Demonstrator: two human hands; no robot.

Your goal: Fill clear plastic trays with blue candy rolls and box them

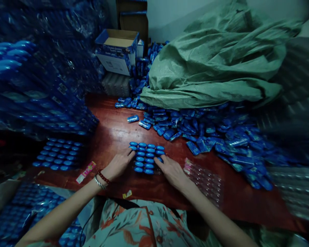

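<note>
In the head view, a compact block of glossy blue oval-topped pieces (144,159) stands in rows on the red-brown table, between my two hands. My left hand (119,164) is at the block's left side, its fingers closed at a blue oval piece near the far corner. On the right side, my right hand (172,171) has its thumb and fingers closed about another blue oval piece (158,160). My fingers partly cover both pieces. Beside my right forearm lies a clear plastic moulded tray (206,181) with a pink bit at its far corner.
Loose wrapped blue pieces (185,125) are heaped behind and right, under a green sheet (216,65). Filled blue sets (58,154) and tall wrapped stacks (41,96) stand left. An open carton (118,51) is at the back. Clear trays (296,192) lie at right.
</note>
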